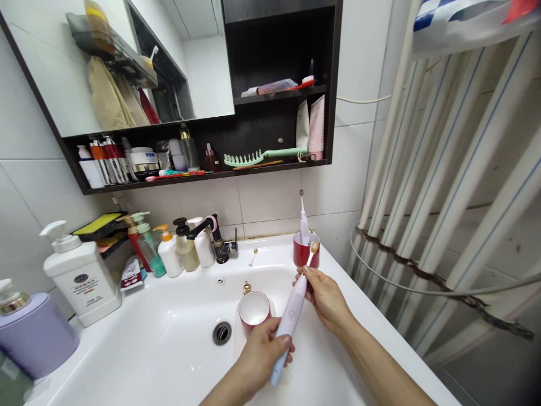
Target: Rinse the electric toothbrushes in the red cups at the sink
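My left hand [264, 349] is closed round the lower body of a pale lilac electric toothbrush [291, 316], held slanting over the white sink [169, 327]. My right hand [323, 296] pinches the toothbrush near its neck, just below the brush head [314, 248]. A red cup [254, 309] with a white inside stands in the basin just left of my hands. Behind the brush head, a second red cup [301, 254] on the sink's back right corner holds another upright toothbrush [303, 217].
A black tap [215, 237] and several pump bottles [169, 248] line the back of the sink. A large white pump bottle [80, 276] and a lilac one [29, 332] stand at left. A dark shelf [203, 175] with toiletries hangs above. Pipes [443, 186] run down the right wall.
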